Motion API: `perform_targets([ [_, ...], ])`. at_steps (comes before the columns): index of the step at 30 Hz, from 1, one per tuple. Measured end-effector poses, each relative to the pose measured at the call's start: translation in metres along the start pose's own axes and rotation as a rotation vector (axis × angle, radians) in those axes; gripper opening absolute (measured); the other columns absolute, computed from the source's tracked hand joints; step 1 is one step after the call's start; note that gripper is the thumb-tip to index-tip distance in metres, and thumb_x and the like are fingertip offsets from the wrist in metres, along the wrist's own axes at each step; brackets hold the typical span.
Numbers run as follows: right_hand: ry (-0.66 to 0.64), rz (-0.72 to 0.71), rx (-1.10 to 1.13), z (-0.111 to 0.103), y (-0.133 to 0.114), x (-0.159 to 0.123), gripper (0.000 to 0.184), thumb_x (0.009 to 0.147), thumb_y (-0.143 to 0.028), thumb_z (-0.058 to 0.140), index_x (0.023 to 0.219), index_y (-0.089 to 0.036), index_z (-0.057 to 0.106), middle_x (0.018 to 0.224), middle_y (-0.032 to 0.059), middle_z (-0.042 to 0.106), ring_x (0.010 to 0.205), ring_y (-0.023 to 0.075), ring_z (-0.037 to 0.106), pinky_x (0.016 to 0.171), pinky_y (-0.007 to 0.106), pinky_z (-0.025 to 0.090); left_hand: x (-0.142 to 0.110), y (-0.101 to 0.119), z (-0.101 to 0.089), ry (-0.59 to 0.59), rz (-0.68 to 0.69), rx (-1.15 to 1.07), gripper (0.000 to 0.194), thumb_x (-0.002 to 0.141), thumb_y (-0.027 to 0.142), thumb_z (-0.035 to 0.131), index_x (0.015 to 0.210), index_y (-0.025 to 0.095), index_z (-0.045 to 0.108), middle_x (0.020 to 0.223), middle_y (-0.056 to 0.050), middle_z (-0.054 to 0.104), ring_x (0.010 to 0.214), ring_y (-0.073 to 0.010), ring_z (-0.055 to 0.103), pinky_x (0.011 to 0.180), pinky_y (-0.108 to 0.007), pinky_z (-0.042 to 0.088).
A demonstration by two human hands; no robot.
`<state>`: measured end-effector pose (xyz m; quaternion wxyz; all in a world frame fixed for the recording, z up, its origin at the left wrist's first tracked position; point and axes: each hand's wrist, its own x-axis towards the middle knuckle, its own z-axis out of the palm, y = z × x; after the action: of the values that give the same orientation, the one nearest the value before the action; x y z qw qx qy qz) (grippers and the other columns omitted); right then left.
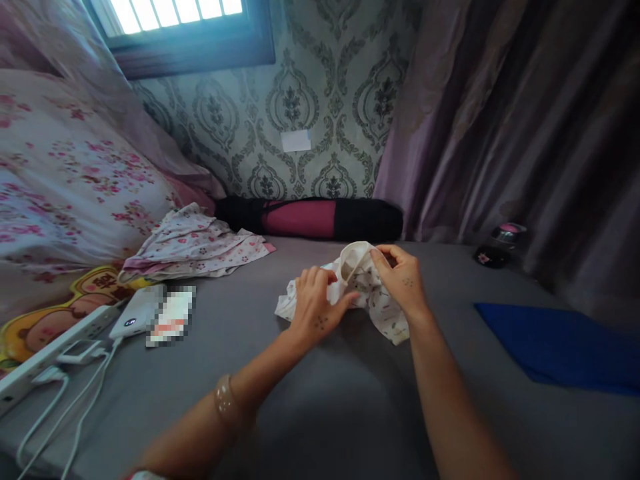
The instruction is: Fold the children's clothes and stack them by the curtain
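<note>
A small white garment (361, 280) with a sparse dark print is bunched above the grey sheet (320, 393). Its round cream-edged opening faces up. My right hand (404, 280) pinches that edge between thumb and fingers, and a loose part of the cloth hangs below it. On the garment's left part lies my left hand (316, 303), thumb stretched out away from the fingers; the fingertips are partly hidden. Whether the garment is a top or trousers I cannot make out.
Left stand a white power strip (60, 353) with cables, a white power bank (137, 312) and a pink-printed cloth (195, 243). A black and maroon roll bag (300, 219) lies along the wall. Right are a folded blue cloth (560, 343) and a small dark round object (493, 255).
</note>
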<state>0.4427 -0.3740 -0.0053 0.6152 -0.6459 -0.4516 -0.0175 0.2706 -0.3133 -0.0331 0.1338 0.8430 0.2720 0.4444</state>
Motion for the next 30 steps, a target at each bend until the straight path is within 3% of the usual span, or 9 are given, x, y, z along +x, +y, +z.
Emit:
perform_targets([
  [2,0.007,-0.001,-0.005,0.001,-0.001,-0.001,0.028,0.080,-0.043,0.058,0.084,-0.018,0.069,0.076,0.0055,0.070,0.066,0.0181,0.061,0.061,0.029,0.046,-0.017,-0.007,0.008,-0.082,0.017,0.097,0.036,0.071,0.046,0.072,0.090,0.022,0.053,0.094,-0.007,0.057,0.092,-0.0265,0.050,0.081,-0.041,0.038],
  [5,0.000,-0.002,0.004,0.000,-0.002,-0.002,0.029,0.080,-0.043,0.058,0.085,-0.017,0.070,0.076,0.0052,0.070,0.065,0.0177,0.061,0.061,0.029,0.045,-0.029,-0.024,0.018,-0.153,0.024,0.186,0.021,0.077,0.035,0.065,0.088,0.022,0.052,0.093,-0.008,0.057,0.091,-0.0273,0.050,0.079,-0.041,0.039],
  [9,0.005,-0.030,-0.015,-0.003,0.000,-0.002,0.031,0.080,-0.044,0.059,0.087,-0.017,0.072,0.079,0.0052,0.071,0.068,0.0176,0.062,0.064,0.030,0.046,-0.026,-0.042,0.009,-0.167,-0.016,0.088,0.004,0.084,0.026,0.052,0.083,0.022,0.052,0.083,-0.005,0.059,0.082,-0.0220,0.054,0.074,-0.035,0.040],
  [14,-0.029,-0.018,0.034,-0.011,0.009,0.001,0.032,0.078,-0.045,0.062,0.090,-0.018,0.074,0.086,0.0055,0.073,0.075,0.0194,0.065,0.071,0.033,0.048,-0.006,-0.055,-0.031,-0.095,-0.244,-0.146,0.014,0.083,0.032,0.052,0.077,0.020,0.057,0.070,0.000,0.058,0.067,-0.0146,0.053,0.064,-0.026,0.038],
  [18,-0.173,-0.034,0.053,-0.021,0.003,0.003,0.029,0.076,-0.042,0.063,0.091,-0.019,0.074,0.090,0.0048,0.073,0.082,0.0196,0.065,0.077,0.035,0.049,0.013,-0.063,-0.064,0.029,-0.359,-0.281,0.014,0.078,0.033,0.055,0.076,0.018,0.055,0.064,0.003,0.053,0.062,-0.0113,0.049,0.058,-0.022,0.035],
  [25,-0.381,-0.041,-0.068,-0.050,-0.029,0.021,0.032,0.071,-0.049,0.065,0.082,-0.021,0.074,0.077,0.0031,0.072,0.069,0.0180,0.063,0.060,0.030,0.048,0.041,-0.048,-0.109,0.035,-0.286,-0.442,0.024,0.073,0.039,0.061,0.083,0.017,0.060,0.064,0.003,0.053,0.057,-0.0097,0.045,0.051,-0.020,0.032],
  [28,-0.392,-0.073,-0.120,-0.062,-0.044,0.030,0.033,0.072,-0.051,0.065,0.081,-0.021,0.074,0.074,0.0024,0.071,0.065,0.0167,0.061,0.057,0.028,0.045,0.054,-0.040,-0.130,-0.025,-0.209,-0.385,0.029,0.072,0.044,0.063,0.082,0.016,0.065,0.072,-0.001,0.060,0.063,-0.0116,0.049,0.054,-0.022,0.036],
  [30,-0.331,-0.109,-0.149,-0.067,-0.053,0.032,0.034,0.074,-0.051,0.063,0.083,-0.020,0.073,0.075,0.0026,0.070,0.065,0.0162,0.060,0.058,0.028,0.044,0.062,-0.038,-0.141,-0.073,-0.166,-0.325,0.031,0.073,0.045,0.062,0.085,0.016,0.067,0.072,-0.002,0.061,0.063,-0.0125,0.050,0.056,-0.023,0.037],
])
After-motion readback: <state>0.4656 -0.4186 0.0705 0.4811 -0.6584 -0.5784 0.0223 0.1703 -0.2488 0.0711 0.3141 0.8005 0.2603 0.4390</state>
